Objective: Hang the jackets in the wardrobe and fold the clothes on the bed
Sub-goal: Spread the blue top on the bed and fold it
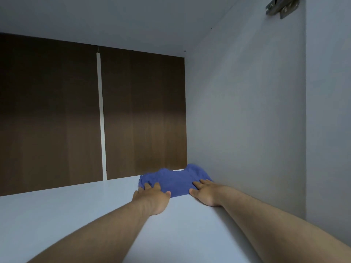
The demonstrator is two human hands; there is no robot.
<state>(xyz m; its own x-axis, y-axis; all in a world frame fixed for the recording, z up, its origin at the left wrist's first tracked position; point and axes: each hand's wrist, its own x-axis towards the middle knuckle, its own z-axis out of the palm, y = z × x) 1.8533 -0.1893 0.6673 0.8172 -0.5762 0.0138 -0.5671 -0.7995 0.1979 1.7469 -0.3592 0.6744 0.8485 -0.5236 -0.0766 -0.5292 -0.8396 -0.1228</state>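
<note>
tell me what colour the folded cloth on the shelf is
Blue folded cloth, head view.

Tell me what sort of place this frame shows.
Probably inside a wardrobe compartment: a white shelf, dark wood back panel, a door hinge on the side wall, and a folded blue garment touched by the left hand and right hand.

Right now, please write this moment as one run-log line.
left hand: flat, touches blue garment | right hand: flat, touches same | garment: on wardrobe shelf, by right wall
</note>
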